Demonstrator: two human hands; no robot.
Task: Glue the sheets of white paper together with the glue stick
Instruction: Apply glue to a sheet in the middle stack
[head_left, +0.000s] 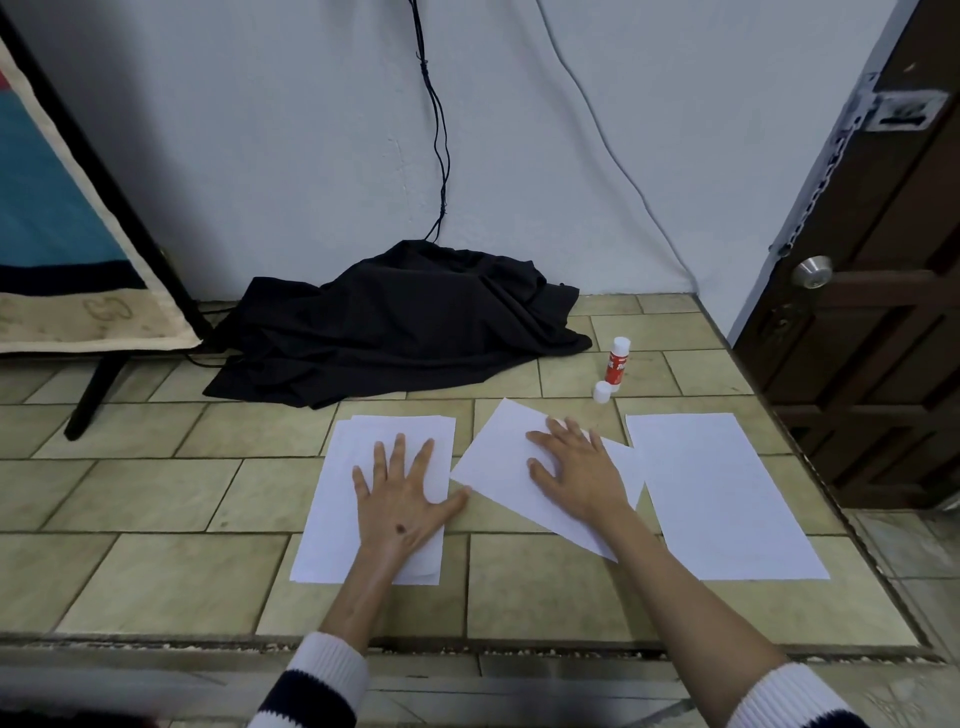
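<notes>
Three lots of white paper lie on the tiled floor. My left hand (402, 493) presses flat, fingers spread, on the left stack of sheets (340, 509). My right hand (574, 467) rests flat on a skewed middle sheet (498, 467), whose right corner overlaps the right sheet (722, 499). Beyond the middle sheet stands a red and white glue stick (617, 364), upright and uncapped. Its white cap (602, 392) sits on the floor just in front of it. Neither hand holds anything.
A crumpled black cloth (400, 322) lies against the wall behind the papers, with black cables (439, 130) hanging down to it. A dark stand leg (96, 389) is at the left. A brown door (872, 312) stands at the right. A floor ledge (467, 647) runs near me.
</notes>
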